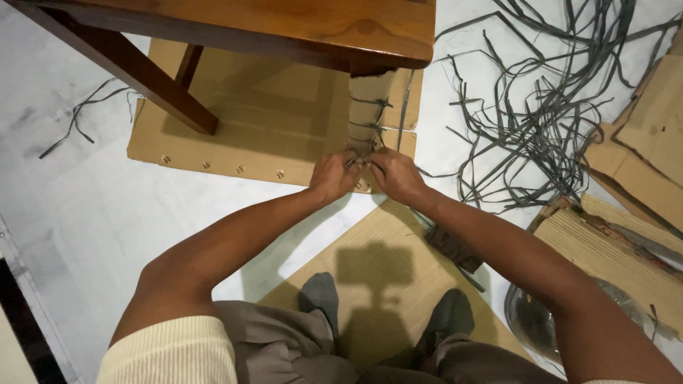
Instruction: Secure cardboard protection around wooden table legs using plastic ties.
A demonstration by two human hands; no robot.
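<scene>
A wooden table point(306, 28) stands on a flat cardboard sheet point(249, 135). One of its legs is wrapped in cardboard point(370, 96) and bound round with grey plastic strap point(373, 128). My left hand point(333, 176) and my right hand point(395, 176) meet at the bottom of that wrapped leg, both pinching the ends of a grey strap between the fingers. The strap ends themselves are mostly hidden by my fingers.
A tangled heap of loose grey straps point(548, 107) lies on the white floor to the right. Stacked cardboard pieces point(640, 178) sit at the far right. I crouch on another cardboard sheet point(384, 263). A bare table leg point(142, 78) slants at left.
</scene>
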